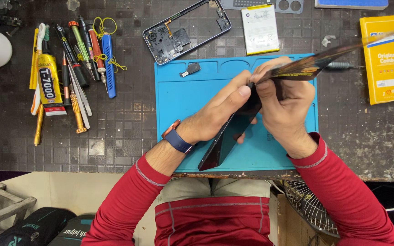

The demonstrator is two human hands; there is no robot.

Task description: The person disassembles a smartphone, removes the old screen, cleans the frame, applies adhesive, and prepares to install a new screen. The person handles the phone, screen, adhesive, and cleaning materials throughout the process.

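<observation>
My left hand (pixel 220 111) grips a black phone screen panel (pixel 226 139), held tilted on edge over a blue work mat (pixel 178 95). My right hand (pixel 283 102) pinches a thin dark film strip (pixel 324 61) at the panel's upper end; the strip stretches up and to the right, away from the panel. A blue watch band is on my left wrist. Both sleeves are red.
An open phone frame (pixel 185 29), a white battery (pixel 260 28) and a small black part (pixel 191 69) lie beyond the mat. Screwdrivers, tweezers and a glue tube (pixel 49 82) lie at left. A yellow box (pixel 385 59) sits at right. A fan grille (pixel 308 205) is below the table edge.
</observation>
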